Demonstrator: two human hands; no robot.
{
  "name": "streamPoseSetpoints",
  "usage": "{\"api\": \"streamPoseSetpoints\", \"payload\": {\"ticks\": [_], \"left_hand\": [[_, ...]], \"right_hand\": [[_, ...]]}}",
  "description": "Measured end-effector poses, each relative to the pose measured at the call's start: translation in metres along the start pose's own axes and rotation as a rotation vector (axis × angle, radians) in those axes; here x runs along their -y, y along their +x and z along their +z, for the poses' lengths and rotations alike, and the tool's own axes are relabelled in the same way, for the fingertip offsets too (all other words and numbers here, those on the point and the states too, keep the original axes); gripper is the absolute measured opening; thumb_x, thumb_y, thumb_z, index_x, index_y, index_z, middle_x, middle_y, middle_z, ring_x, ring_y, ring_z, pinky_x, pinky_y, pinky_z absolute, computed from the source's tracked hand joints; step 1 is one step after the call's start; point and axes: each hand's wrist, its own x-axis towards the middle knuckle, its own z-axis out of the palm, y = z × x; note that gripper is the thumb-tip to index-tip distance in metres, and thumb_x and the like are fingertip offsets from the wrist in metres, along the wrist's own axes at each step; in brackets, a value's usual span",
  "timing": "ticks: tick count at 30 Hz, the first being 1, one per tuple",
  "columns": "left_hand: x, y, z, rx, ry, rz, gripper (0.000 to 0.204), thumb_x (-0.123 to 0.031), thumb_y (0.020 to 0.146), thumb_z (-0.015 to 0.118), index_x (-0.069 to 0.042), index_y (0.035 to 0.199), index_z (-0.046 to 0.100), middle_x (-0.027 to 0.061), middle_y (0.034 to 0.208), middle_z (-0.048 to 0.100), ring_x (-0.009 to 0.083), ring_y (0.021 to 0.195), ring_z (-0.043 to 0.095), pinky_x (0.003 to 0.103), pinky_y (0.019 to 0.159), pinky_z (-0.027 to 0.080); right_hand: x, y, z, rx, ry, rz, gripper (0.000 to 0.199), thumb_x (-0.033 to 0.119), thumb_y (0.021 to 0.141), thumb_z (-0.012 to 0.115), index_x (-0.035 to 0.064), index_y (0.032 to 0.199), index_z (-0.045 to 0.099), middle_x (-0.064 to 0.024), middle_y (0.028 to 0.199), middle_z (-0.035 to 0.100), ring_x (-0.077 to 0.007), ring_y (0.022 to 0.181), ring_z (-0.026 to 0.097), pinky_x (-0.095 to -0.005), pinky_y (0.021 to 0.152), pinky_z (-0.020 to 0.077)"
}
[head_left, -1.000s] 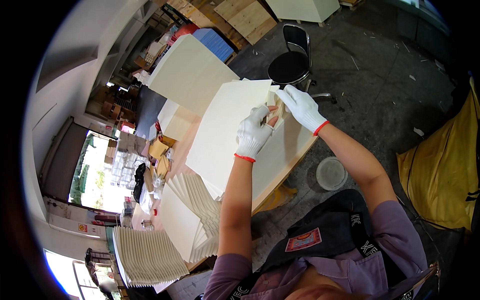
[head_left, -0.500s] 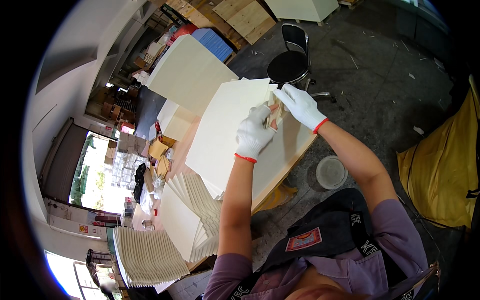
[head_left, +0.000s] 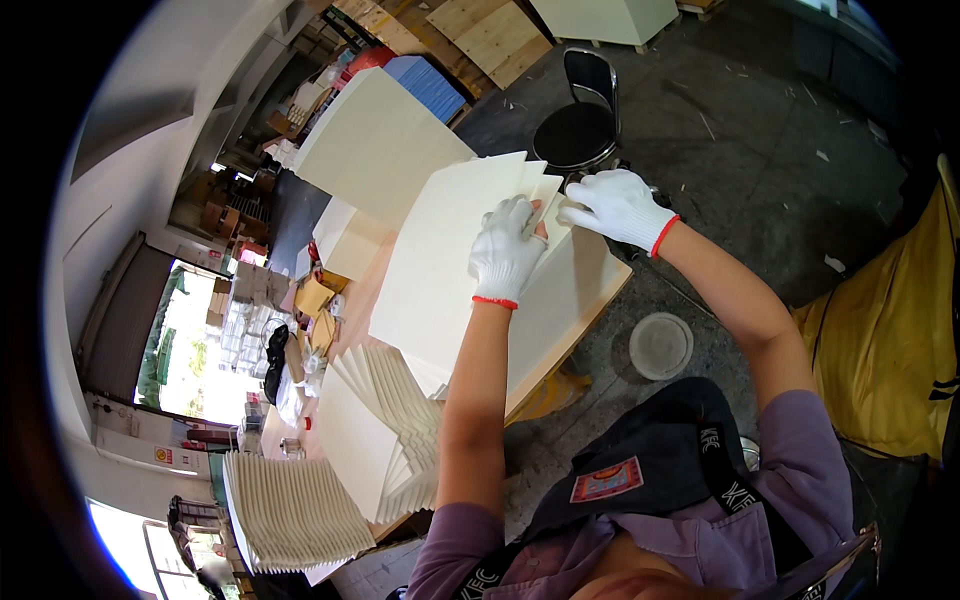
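Note:
Several large cream boards (head_left: 440, 235) lie fanned on the table, their far right corners spread apart in steps. My left hand (head_left: 506, 248), in a white glove with a red cuff, rests on the top board near its right edge. Its thumb and one finger, bare at the tips, close on the edge of the boards. Just beyond the boards' right corner is my right hand (head_left: 625, 210), gloved the same way. Its thumb and fingers are apart and hold no board that I can see.
More cream boards (head_left: 375, 430) lie fanned at the near left, beside a tall stack (head_left: 295, 515). Another large cream stack (head_left: 385, 140) stands farther off. A black chair (head_left: 575, 135) is beyond the table, a round pale tub (head_left: 661, 346) on the floor, a yellow sack (head_left: 880, 325) at right.
My right hand has moved right, off the boards' edge. My left hand has flattened a little over the top board. The bent board edges have straightened, and the corners are spread in steps.

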Motion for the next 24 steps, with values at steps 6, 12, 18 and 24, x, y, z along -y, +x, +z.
{"api": "streamPoseSetpoints", "payload": {"ticks": [6, 12, 18, 24], "left_hand": [[0.007, 0.006, 0.008, -0.013, -0.004, 0.004, 0.035, -0.028, 0.095, 0.070, -0.022, 0.129, 0.072, 0.0030, 0.131, 0.070, 0.0314, 0.116, 0.067, 0.044, 0.096, 0.057], [0.008, -0.011, -0.009, 0.124, -0.353, -0.112, 0.034, -0.028, 0.097, 0.073, -0.019, 0.129, 0.073, 0.0077, 0.129, 0.073, 0.0329, 0.110, 0.073, 0.041, 0.097, 0.056], [0.003, -0.010, -0.012, 0.138, -0.389, -0.121, 0.035, -0.029, 0.094, 0.079, -0.018, 0.127, 0.074, 0.0081, 0.132, 0.073, 0.0297, 0.117, 0.073, 0.040, 0.100, 0.056], [0.003, -0.012, -0.013, 0.122, -0.352, -0.087, 0.035, -0.029, 0.095, 0.077, -0.019, 0.129, 0.073, 0.0087, 0.131, 0.073, 0.0304, 0.117, 0.073, 0.040, 0.100, 0.056]], "right_hand": [[0.015, 0.015, 0.004, 0.031, 0.428, 0.194, 0.043, 0.050, 0.105, 0.054, 0.0103, 0.107, 0.070, -0.0162, 0.097, 0.075, -0.0381, 0.093, 0.072, -0.0498, 0.079, 0.0546], [0.034, 0.014, 0.005, 0.099, 0.656, 0.537, 0.048, 0.054, 0.110, 0.043, 0.0133, 0.120, 0.067, -0.0203, 0.108, 0.073, -0.0419, 0.106, 0.068, -0.0504, 0.089, 0.0500], [0.031, 0.009, 0.019, 0.012, 0.608, 0.529, 0.049, 0.056, 0.110, 0.042, 0.0126, 0.110, 0.065, -0.0187, 0.098, 0.072, -0.0413, 0.098, 0.069, -0.0514, 0.084, 0.0499], [0.031, 0.008, 0.025, -0.009, 0.587, 0.524, 0.049, 0.056, 0.110, 0.043, 0.0124, 0.107, 0.064, -0.0179, 0.094, 0.071, -0.0410, 0.094, 0.069, -0.0522, 0.081, 0.0495]]}}
